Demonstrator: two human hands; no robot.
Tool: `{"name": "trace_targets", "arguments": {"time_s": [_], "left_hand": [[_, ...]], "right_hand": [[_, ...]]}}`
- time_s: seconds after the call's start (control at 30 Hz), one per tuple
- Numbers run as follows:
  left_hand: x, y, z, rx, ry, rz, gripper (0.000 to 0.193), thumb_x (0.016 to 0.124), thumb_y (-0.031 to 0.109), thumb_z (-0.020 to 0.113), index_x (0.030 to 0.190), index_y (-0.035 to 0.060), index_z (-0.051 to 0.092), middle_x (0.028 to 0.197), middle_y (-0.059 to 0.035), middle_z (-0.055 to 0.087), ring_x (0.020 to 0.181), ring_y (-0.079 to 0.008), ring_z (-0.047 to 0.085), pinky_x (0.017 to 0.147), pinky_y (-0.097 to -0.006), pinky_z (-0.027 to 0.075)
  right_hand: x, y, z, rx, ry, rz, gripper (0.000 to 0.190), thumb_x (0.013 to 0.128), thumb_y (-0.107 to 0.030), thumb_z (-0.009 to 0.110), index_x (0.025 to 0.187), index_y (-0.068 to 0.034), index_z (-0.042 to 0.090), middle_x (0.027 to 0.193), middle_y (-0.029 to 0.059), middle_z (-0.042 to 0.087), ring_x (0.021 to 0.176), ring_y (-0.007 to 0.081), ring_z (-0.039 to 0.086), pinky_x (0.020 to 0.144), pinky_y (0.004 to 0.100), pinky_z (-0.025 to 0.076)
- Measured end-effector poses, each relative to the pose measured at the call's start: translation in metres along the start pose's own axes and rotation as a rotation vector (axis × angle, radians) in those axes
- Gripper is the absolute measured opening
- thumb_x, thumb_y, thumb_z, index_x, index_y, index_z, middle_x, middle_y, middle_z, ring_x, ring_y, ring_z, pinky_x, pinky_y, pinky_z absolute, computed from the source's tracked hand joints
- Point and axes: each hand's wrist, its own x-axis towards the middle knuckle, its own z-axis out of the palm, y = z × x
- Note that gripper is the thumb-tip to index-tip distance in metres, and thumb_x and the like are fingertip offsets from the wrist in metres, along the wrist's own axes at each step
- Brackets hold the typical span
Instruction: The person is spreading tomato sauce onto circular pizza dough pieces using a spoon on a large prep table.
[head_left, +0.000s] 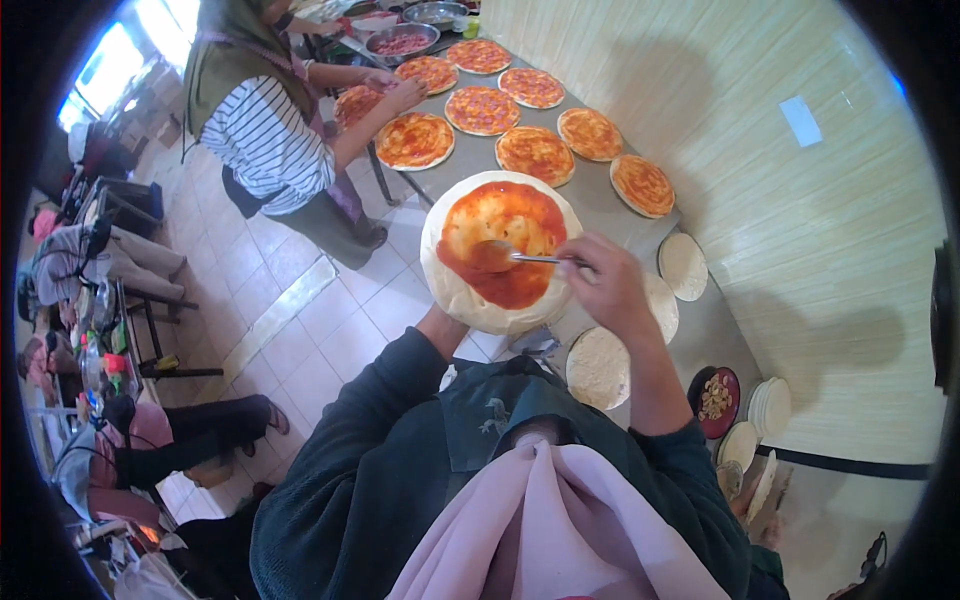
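Observation:
A round pizza base is held up in front of my chest, with red sauce over its middle and a pale rim around it. My left hand supports it from beneath; the dough hides most of the fingers. In my right hand is a metal spoon, its bowl resting in the sauce. Plain bases lie on the grey table beside my right arm: one near base, another partly behind my hand, and a third by the wall.
Several sauced pizzas cover the far table, some with pink topping. A co-worker in striped sleeves handles a pizza there, near a metal bowl. At right are a red plate and stacked bases. More people sit at left.

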Motion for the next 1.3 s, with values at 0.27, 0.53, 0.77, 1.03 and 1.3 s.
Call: {"name": "trace_targets", "arguments": {"time_s": [0.27, 0.53, 0.77, 1.03, 1.3], "left_hand": [[-0.004, -0.001, 0.001, -0.025, -0.02, 0.015, 0.049, 0.107, 0.032, 0.045, 0.15, 0.0096, 0.039, 0.148, -0.0147, 0.05, 0.132, -0.0295, 0.053, 0.111, -0.0467, 0.048], [-0.005, 0.003, 0.001, -0.025, -0.064, -0.014, 0.049, 0.107, 0.032, 0.046, 0.15, 0.0093, 0.04, 0.147, -0.0148, 0.05, 0.132, -0.0297, 0.053, 0.11, -0.0471, 0.048], [-0.008, -0.003, 0.028, -0.013, -0.029, -0.027, 0.045, 0.106, 0.031, 0.046, 0.144, 0.0081, 0.045, 0.143, -0.0162, 0.054, 0.127, -0.0311, 0.057, 0.105, -0.0492, 0.052], [-0.008, -0.006, 0.015, -0.036, -0.007, 0.01, 0.046, 0.107, 0.034, 0.044, 0.145, 0.0082, 0.044, 0.144, -0.0161, 0.053, 0.129, -0.0321, 0.056, 0.107, -0.05, 0.05], [-0.009, -0.01, 0.006, -0.011, -0.009, 0.017, 0.049, 0.107, 0.035, 0.044, 0.148, 0.0087, 0.043, 0.145, -0.0149, 0.053, 0.129, -0.0295, 0.057, 0.108, -0.0468, 0.05]], "right_hand": [[-0.001, 0.013, -0.025, -0.024, -0.144, -0.123, 0.01, 0.083, -0.005, 0.068, 0.092, -0.006, 0.07, 0.085, 0.0089, 0.066, 0.076, 0.0269, 0.066, 0.068, 0.0359, 0.051], [0.006, 0.015, -0.005, -0.072, 0.083, 0.005, 0.009, 0.087, -0.007, 0.066, 0.095, -0.008, 0.069, 0.09, 0.0072, 0.068, 0.078, 0.0255, 0.069, 0.069, 0.0358, 0.053], [-0.002, 0.011, 0.021, 0.286, -0.035, 0.114, 0.01, 0.087, -0.004, 0.066, 0.097, -0.002, 0.069, 0.09, 0.0102, 0.068, 0.081, 0.024, 0.071, 0.072, 0.0332, 0.055], [-0.007, 0.027, 0.019, 0.223, 0.043, 0.215, 0.009, 0.088, -0.007, 0.066, 0.097, -0.003, 0.068, 0.092, 0.0122, 0.07, 0.081, 0.0254, 0.07, 0.073, 0.0344, 0.055], [0.015, 0.015, 0.031, 0.109, 0.187, 0.103, 0.01, 0.089, -0.008, 0.065, 0.098, -0.005, 0.067, 0.09, 0.0111, 0.069, 0.078, 0.0255, 0.07, 0.073, 0.0351, 0.055]]}}
